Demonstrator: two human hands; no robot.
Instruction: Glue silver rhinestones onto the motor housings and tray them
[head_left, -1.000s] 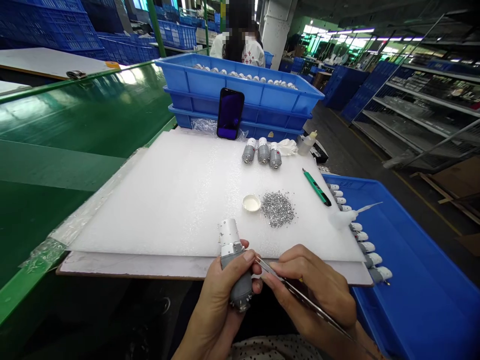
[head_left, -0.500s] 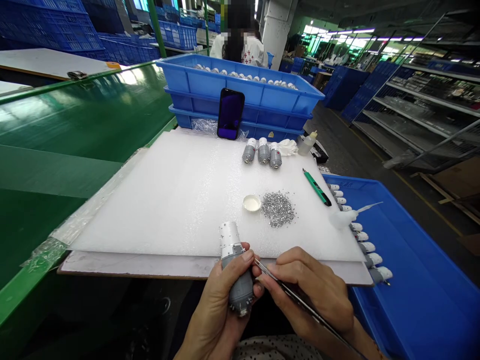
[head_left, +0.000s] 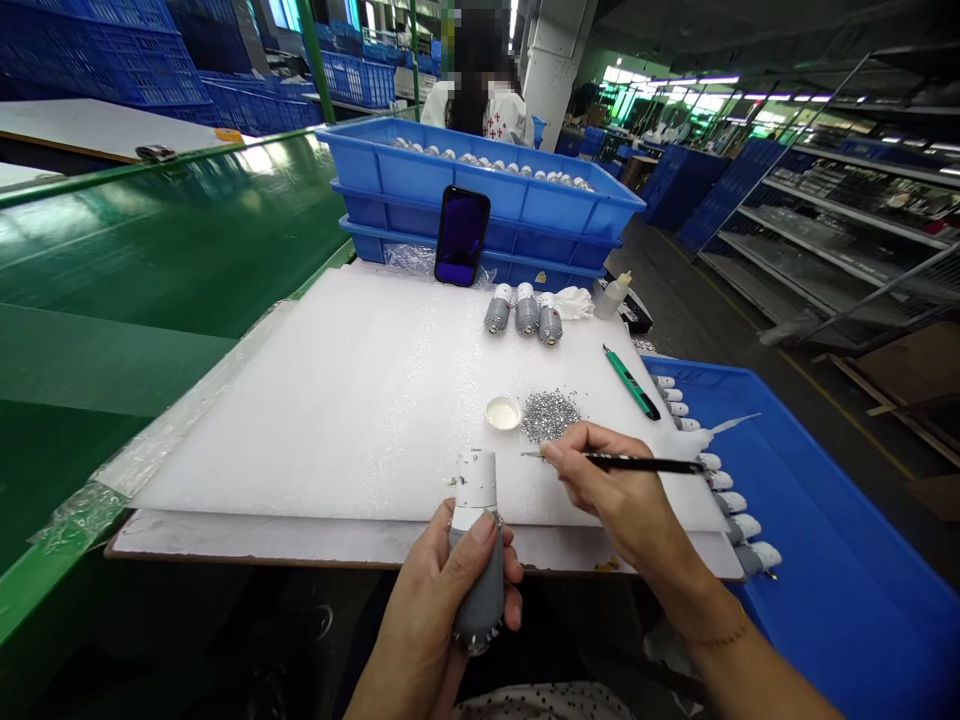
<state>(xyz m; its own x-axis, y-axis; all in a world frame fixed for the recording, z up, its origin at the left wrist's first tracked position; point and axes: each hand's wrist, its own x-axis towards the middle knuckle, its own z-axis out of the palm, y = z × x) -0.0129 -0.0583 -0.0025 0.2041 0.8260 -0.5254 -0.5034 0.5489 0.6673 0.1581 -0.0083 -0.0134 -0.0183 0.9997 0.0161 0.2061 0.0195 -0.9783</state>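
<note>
My left hand (head_left: pixel 442 580) is wrapped round a grey-and-white capsule-shaped piece (head_left: pixel 476 485), white end up and slightly tilted. Small shiny studs dot its white part and ring its lower end. In the fingers of my right hand (head_left: pixel 619 490) is a slim black-handled tool (head_left: pixel 645 463), held nearly level with its thin pale tip pointing left. That tip hovers over the white foam sheet (head_left: pixel 322 400), just below a pile of tiny silver rhinestones (head_left: pixel 549 412). Beside the pile sits a small round white dish (head_left: pixel 502 414) with pale contents.
Three similar pieces (head_left: pixel 526 312) stand at the back, near a small bottle (head_left: pixel 612 296). A green cutter knife (head_left: pixel 631 382) lies at right. Stacked blue crates (head_left: pixel 480 200) with a phone (head_left: pixel 462 235) leaning on them close off the back. Another blue bin (head_left: pixel 840 600) holds more pieces.
My right hand has drawn the tool away from the piece and moved up and right towards the rhinestones. My left hand has turned the piece more upright.
</note>
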